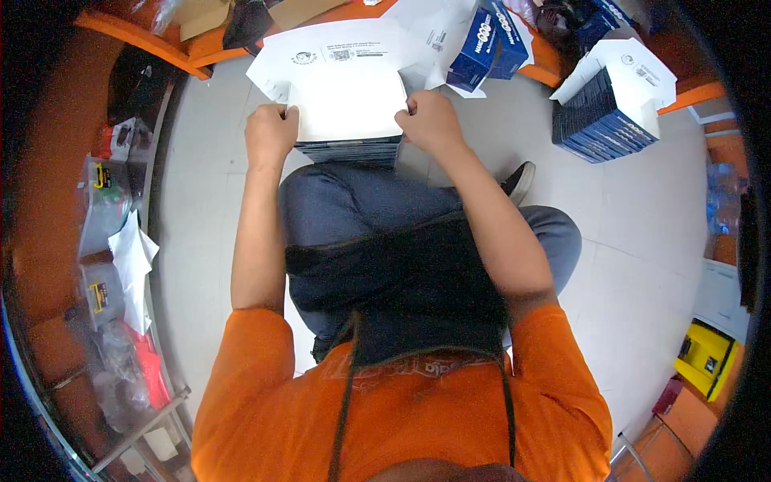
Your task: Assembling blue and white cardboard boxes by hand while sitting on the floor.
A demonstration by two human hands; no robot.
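A white cardboard box blank [349, 96] with dark print on its far flap lies in front of me. My left hand [273, 132] is closed on its left edge, thumb toward the white side. On the opposite edge my right hand [430, 122] is closed in the same way, fingers curled. Under the blank, a stack of dark blue flat blanks [349, 151] shows its near side, just beyond my knee. Whether the held blank rests on that stack is hard to tell. Beyond my right hand are blue printed boxes [486, 50].
A second stack of blue and white blanks [606, 120] stands on the floor at the right. Orange shelving [144, 40] runs along the back. Clear plastic bins [103, 205] and a white paper sheet [132, 261] sit at the left; a yellow case [705, 361] is at the right.
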